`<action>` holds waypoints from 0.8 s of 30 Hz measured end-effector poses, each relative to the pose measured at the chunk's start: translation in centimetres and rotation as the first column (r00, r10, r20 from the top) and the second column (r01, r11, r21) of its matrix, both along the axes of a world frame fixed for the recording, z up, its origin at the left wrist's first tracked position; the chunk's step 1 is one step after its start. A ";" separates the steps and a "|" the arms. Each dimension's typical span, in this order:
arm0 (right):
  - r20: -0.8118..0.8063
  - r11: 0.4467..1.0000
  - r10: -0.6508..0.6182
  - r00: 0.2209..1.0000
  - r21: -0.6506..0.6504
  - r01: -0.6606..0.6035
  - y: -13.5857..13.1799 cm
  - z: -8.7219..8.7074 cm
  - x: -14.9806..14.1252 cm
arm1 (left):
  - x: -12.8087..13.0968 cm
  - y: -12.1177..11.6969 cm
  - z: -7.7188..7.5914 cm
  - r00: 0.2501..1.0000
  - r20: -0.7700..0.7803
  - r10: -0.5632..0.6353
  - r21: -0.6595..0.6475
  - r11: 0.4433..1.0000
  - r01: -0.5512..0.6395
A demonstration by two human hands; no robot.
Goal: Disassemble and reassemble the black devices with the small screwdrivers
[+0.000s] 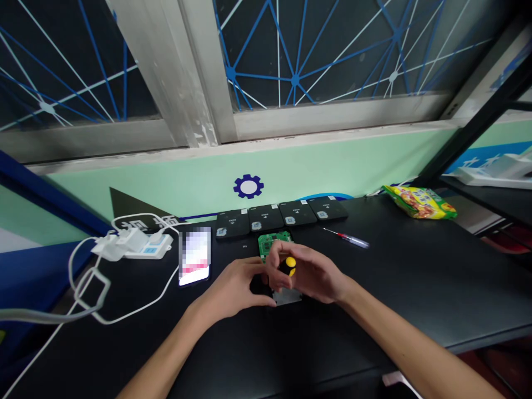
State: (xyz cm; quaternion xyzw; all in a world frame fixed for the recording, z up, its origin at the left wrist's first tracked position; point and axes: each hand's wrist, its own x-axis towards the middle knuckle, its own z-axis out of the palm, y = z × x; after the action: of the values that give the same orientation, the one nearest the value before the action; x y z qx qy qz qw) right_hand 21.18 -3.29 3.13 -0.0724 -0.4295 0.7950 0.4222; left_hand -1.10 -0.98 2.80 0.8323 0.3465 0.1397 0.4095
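Observation:
A green circuit board in an opened device lies flat on the black desk, with a silver metal plate showing at its near end. My left hand grips the device's left side, thumb at the near corner and fingers farther up. Above the board, my right hand is closed around a screwdriver with a yellow and black handle, held upright. Its tip and the middle of the board are hidden by my fingers.
Several black box-like cases line the wall side. A clear-handled screwdriver lies to the right, a snack bag beyond it. On the left are a lit phone, a power strip and looping white cables.

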 end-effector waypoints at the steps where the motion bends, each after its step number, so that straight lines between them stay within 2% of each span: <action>1: 0.007 1.000 0.000 1.000 0.002 0.000 0.0 0.0 0.0 | 0.0 0.0 0.0 1.000 -0.011 0.002 0.002 1.000 -0.002; 9: 0.031 0.998 -0.050 0.998 0.050 0.049 0.3 -0.7 -0.1 | -0.1 0.0 -0.7 1.000 -0.008 0.028 0.059 0.998 -0.028; 13: 0.037 0.998 -0.007 0.999 0.057 0.005 0.2 -0.8 -0.2 | 0.0 -0.1 -0.3 1.000 0.004 0.002 0.035 0.999 -0.002; 18: 0.009 1.000 0.001 1.000 0.002 -0.001 0.0 -0.5 -0.3 | 0.0 -0.2 -0.2 0.999 0.049 -0.016 0.031 0.999 0.015; 24: 0.029 1.000 -0.022 0.999 0.012 0.022 0.2 -0.8 -0.3 | -0.1 -0.1 -0.6 0.999 -0.020 0.040 0.028 0.999 -0.039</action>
State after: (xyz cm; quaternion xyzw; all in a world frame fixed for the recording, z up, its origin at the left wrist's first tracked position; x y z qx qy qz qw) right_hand 20.90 -3.12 2.35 -0.0861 -0.4395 0.7866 0.4251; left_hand -1.15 -1.08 2.18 0.8323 0.3652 0.1438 0.3915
